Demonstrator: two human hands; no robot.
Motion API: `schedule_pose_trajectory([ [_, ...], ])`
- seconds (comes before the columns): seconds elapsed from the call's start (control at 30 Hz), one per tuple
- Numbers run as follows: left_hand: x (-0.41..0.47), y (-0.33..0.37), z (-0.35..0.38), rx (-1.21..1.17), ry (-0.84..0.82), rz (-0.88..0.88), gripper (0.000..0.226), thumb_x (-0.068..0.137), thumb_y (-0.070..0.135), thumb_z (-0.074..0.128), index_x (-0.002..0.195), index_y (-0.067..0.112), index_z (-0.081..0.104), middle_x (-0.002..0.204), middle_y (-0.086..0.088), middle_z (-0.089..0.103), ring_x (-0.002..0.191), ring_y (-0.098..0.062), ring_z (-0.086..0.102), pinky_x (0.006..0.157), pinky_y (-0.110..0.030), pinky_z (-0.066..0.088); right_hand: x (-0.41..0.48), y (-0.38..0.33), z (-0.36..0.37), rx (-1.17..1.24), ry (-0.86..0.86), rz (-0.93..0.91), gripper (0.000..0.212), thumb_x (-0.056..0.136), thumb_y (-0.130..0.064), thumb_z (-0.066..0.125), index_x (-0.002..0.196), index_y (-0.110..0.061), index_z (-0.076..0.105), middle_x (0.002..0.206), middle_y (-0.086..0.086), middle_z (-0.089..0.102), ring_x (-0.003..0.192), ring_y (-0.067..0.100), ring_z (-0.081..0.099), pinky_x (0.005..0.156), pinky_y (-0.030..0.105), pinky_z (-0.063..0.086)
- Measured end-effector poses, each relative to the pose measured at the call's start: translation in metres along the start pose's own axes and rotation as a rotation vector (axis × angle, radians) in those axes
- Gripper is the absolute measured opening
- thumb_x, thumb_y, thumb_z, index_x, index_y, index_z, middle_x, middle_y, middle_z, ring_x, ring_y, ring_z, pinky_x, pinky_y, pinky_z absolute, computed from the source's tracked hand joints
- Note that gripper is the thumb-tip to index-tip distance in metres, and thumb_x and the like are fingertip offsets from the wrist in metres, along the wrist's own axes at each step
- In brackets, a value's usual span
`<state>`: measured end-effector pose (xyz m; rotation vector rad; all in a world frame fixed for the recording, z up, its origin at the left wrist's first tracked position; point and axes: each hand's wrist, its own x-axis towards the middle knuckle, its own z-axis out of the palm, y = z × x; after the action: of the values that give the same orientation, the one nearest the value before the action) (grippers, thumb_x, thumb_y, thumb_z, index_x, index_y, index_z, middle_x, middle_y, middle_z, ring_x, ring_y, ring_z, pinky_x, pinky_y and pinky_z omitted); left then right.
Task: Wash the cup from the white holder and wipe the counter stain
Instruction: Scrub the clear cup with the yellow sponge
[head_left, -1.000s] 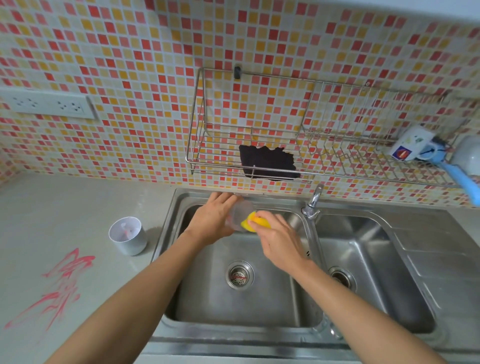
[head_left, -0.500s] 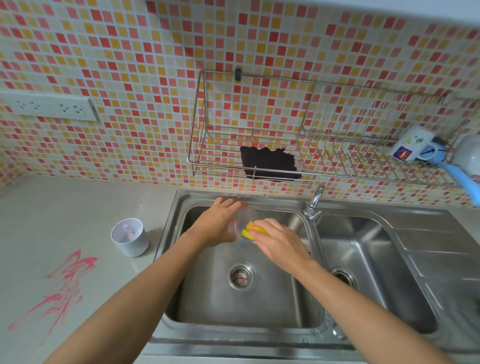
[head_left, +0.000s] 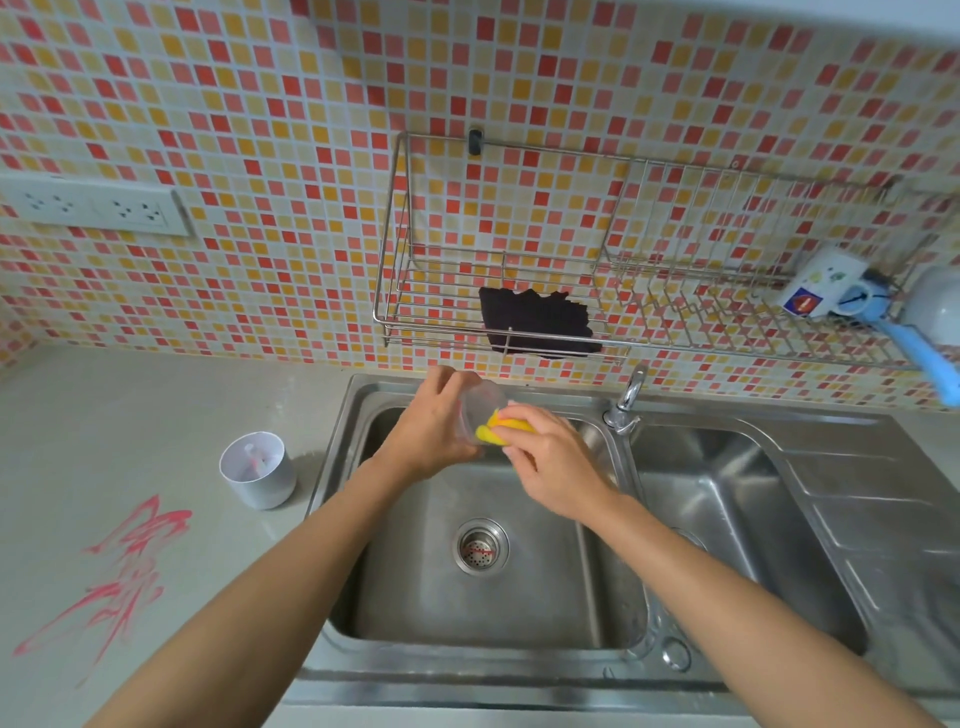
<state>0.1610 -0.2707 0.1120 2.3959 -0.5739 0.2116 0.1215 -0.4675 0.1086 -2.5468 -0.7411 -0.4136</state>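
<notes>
Cup (head_left: 480, 415) is held over the back edge of the left basin of the sink (head_left: 545, 618), tilted, mouth toward the right. It is clear plastic — judged light, thin-walled, likely to flex under pressure and slippery when wet. The left hand (head_left: 431, 431) wraps its body, grip closed around the wall; a hold near the base, away from the rim, looks soundest. The right hand (head_left: 553, 467) is pinched shut on a yellow sponge (head_left: 501, 428) pressed against the cup's mouth.

Count: one cup, one sponge, one white holder (head_left: 257, 470) standing on the surface just beside the sink's left edge, one red stain (head_left: 119, 577) toward the surface's front left — still unwiped. One dark cloth (head_left: 540, 325) hangs on the wall rack (head_left: 675, 312); a likely wiping tool.
</notes>
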Motion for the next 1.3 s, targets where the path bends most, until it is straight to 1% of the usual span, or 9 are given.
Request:
schedule_pose_trajectory([
  [0.1, 0.005, -0.004, -0.007, 0.088, -0.086, 0.028, 0.083, 0.062, 0.053, 0.080, 0.131, 0.028, 0.043, 0.127, 0.007, 0.046, 0.112, -0.014, 0.044, 0.095, -0.038, 0.048, -0.004, -0.005, 0.003, 0.103, -0.047, 0.049, 0.031, 0.089, -0.004, 0.058, 0.118, -0.010, 0.068, 0.128, 0.005, 0.061, 0.120, 0.022, 0.054, 0.105, 0.030, 0.038],
  [0.17, 0.007, -0.002, -0.011, 0.224, -0.157, 0.048, 0.081, 0.065, 0.059, 0.075, 0.134, 0.033, 0.042, 0.133, 0.010, 0.046, 0.120, -0.017, 0.041, 0.102, -0.040, 0.040, -0.007, -0.005, 0.001, 0.033, -0.072, -0.015, 0.035, 0.082, -0.001, 0.065, 0.114, -0.015, 0.071, 0.121, 0.002, 0.066, 0.113, 0.023, 0.058, 0.095, 0.035, 0.046],
  [0.27, 0.008, 0.002, -0.013, 0.316, -0.249, 0.093, 0.079, 0.070, 0.044, 0.077, 0.138, 0.031, 0.040, 0.139, 0.009, 0.044, 0.124, -0.017, 0.039, 0.104, -0.038, 0.040, 0.002, 0.007, -0.008, -0.325, -0.084, -0.243, 0.042, 0.065, -0.004, 0.081, 0.102, -0.023, 0.074, 0.112, -0.003, 0.069, 0.102, 0.023, 0.062, 0.079, 0.035, 0.048],
  [0.4, 0.011, 0.004, -0.012, 0.331, -0.232, 0.127, 0.078, 0.069, 0.041, 0.078, 0.136, 0.030, 0.041, 0.132, 0.007, 0.047, 0.117, -0.018, 0.042, 0.100, -0.040, 0.045, 0.010, 0.007, -0.015, -0.407, -0.003, -0.246, 0.032, 0.067, -0.008, 0.082, 0.095, -0.021, 0.074, 0.106, -0.002, 0.069, 0.098, 0.024, 0.061, 0.077, 0.034, 0.047],
  [0.57, 0.013, -0.001, -0.016, 0.354, -0.244, 0.140, 0.080, 0.068, 0.050, 0.077, 0.137, 0.030, 0.042, 0.132, 0.008, 0.048, 0.117, -0.016, 0.041, 0.100, -0.037, 0.044, -0.003, -0.017, 0.008, 0.231, -0.053, 0.218, 0.030, 0.083, 0.001, 0.065, 0.105, -0.018, 0.075, 0.110, -0.004, 0.069, 0.099, 0.013, 0.054, 0.094, 0.026, 0.042],
  [0.63, 0.010, -0.001, -0.016, 0.353, -0.277, 0.129, 0.081, 0.067, 0.041, 0.079, 0.138, 0.029, 0.041, 0.135, 0.007, 0.047, 0.119, -0.016, 0.039, 0.101, -0.036, 0.044, -0.002, -0.016, 0.009, 0.270, -0.097, 0.265, 0.028, 0.086, -0.002, 0.063, 0.105, -0.017, 0.075, 0.112, -0.006, 0.068, 0.100, 0.009, 0.053, 0.097, 0.024, 0.040],
  [0.83, 0.014, 0.003, -0.017, 0.281, -0.280, 0.121, 0.077, 0.069, 0.039, 0.079, 0.136, 0.027, 0.043, 0.133, 0.006, 0.048, 0.116, -0.017, 0.041, 0.103, -0.031, 0.039, 0.012, 0.010, -0.017, -0.334, -0.063, -0.226, 0.037, 0.070, -0.002, 0.076, 0.101, -0.022, 0.073, 0.112, -0.003, 0.068, 0.100, 0.024, 0.062, 0.078, 0.036, 0.046],
  [1.1, 0.010, -0.004, -0.020, 0.287, -0.367, 0.069, 0.086, 0.066, 0.036, 0.083, 0.139, 0.028, 0.039, 0.139, 0.007, 0.044, 0.124, -0.019, 0.038, 0.105, -0.032, 0.040, -0.015, -0.004, 0.002, 0.073, -0.134, -0.010, 0.029, 0.085, -0.012, 0.069, 0.112, -0.019, 0.072, 0.119, -0.001, 0.067, 0.101, 0.019, 0.057, 0.094, 0.027, 0.045],
  [1.3, 0.012, 0.007, -0.016, 0.250, -0.392, 0.086, 0.091, 0.065, 0.028, 0.085, 0.142, 0.028, 0.038, 0.140, 0.006, 0.042, 0.126, -0.017, 0.042, 0.094, -0.018, 0.029, -0.004, 0.006, -0.014, -0.335, -0.057, -0.233, 0.031, 0.070, -0.011, 0.080, 0.097, -0.023, 0.072, 0.108, -0.005, 0.067, 0.094, 0.024, 0.062, 0.070, 0.034, 0.051],
])
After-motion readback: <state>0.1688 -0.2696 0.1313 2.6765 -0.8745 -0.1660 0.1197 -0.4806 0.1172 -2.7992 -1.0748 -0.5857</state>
